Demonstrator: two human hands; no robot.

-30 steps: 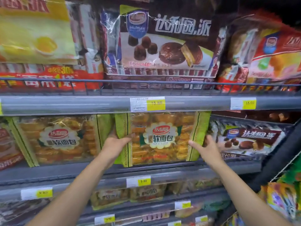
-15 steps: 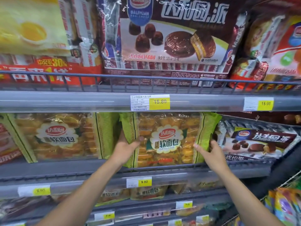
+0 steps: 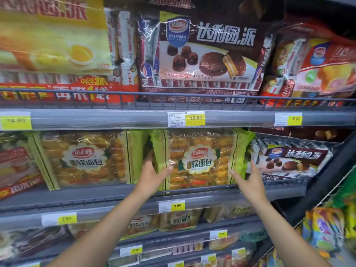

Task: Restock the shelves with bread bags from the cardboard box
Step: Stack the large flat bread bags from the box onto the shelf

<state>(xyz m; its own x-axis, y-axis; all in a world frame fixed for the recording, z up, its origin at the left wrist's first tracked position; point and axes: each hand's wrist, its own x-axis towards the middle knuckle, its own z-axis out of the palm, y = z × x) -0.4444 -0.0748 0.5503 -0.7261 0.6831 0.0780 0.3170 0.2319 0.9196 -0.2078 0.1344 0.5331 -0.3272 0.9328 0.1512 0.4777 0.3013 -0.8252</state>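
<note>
A clear bread bag point(image 3: 200, 160) with green ends and a white flower-shaped label stands upright on the middle shelf point(image 3: 100, 195), under the 15.80 price tag. My left hand point(image 3: 152, 174) grips its left edge, thumb on the front and fingers behind. At its right edge is my right hand point(image 3: 249, 180), with the thumb on the front and the fingers beside the green end. A matching bread bag point(image 3: 84, 158) stands just to the left, touching it. The cardboard box is out of view.
Chocolate pie packs fill the shelf above point(image 3: 204, 53) and the slot to the right point(image 3: 289, 160). A wire rail point(image 3: 173, 97) fronts the upper shelf. More bread bags point(image 3: 177, 220) lie on the lower shelf. Colourful snack bags point(image 3: 325, 228) hang at the far right.
The bread bag has gone back from the shelf's front lip and now stands behind it, next to the matching bag. Both hands stayed on its edges.
</note>
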